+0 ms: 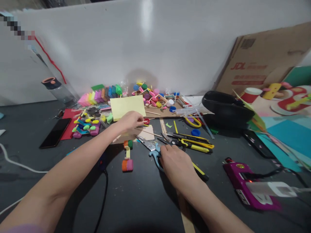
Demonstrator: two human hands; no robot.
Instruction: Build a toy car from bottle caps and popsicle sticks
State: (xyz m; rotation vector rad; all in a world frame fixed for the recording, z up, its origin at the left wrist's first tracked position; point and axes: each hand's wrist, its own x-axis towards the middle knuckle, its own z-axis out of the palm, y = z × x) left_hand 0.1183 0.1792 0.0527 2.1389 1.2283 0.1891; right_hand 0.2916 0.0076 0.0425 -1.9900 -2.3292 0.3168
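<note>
My left hand [132, 121] is closed in a pinch over the craft pieces in the middle, at the lower edge of a pale yellow paper sheet [127, 106]. A thin wooden stick [152, 132] runs out rightward from under its fingers. Just beyond the fingertips sits a red cap [146, 121]. My right hand [176, 163] curls over the handles of blue-handled scissors [152, 147], whose blades point left toward my left hand. Right of these lie pliers or cutters and yellow-black knives [194, 144]. An orange, green and pink clay piece [127, 165] lies nearer to me.
Colourful clay packs [102, 95] and bottle caps [155, 97] line the wall. A phone [55, 132] and a bottle [58, 90] stand left. On the right are a black holder [227, 108], a magenta power bank [250, 186] with cables, and a cardboard box [262, 61].
</note>
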